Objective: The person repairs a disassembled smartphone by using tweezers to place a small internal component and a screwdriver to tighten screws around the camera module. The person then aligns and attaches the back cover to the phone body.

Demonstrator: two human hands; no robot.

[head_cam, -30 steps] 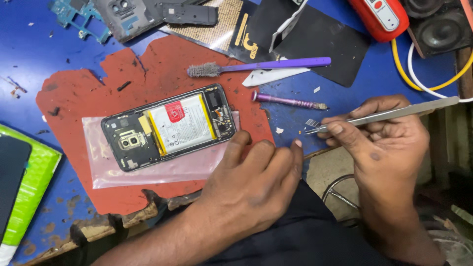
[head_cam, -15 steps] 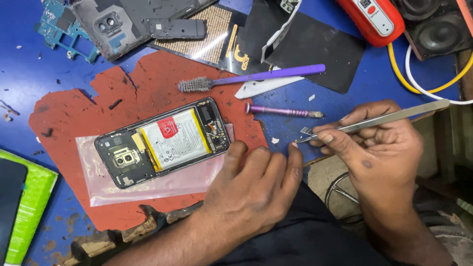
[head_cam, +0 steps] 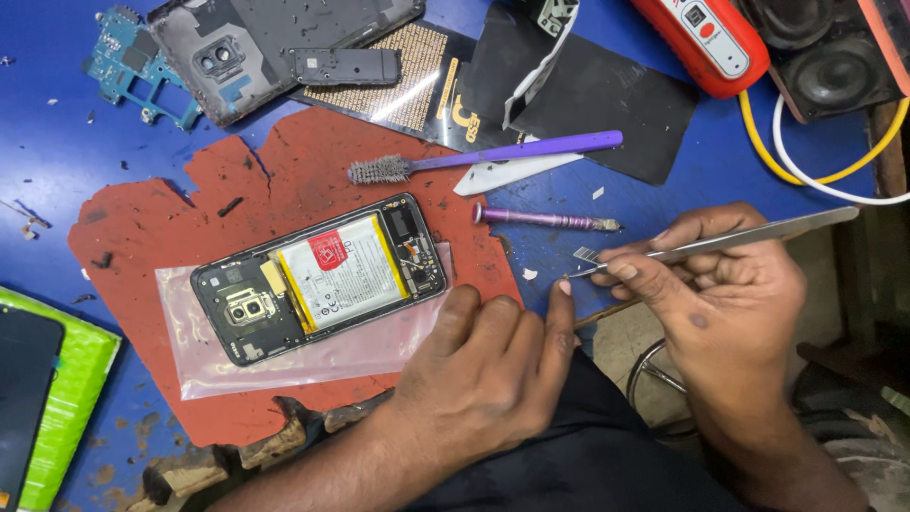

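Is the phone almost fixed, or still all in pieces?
Still in pieces. Done: the back cover is off, and the opened phone shows its battery. In hand: the right hand holds tweezers; the left hand rests beside the phone. Left: closing it up.

A red mat [head_cam: 284, 190] is laid on a blue table [head_cam: 57, 142]. A black phone [head_cam: 318, 280] with a white, red-labelled battery [head_cam: 341, 270] is seen. A purple brush [head_cam: 483, 156], silver tweezers [head_cam: 720, 239] and a green box [head_cam: 66, 398] are shown.
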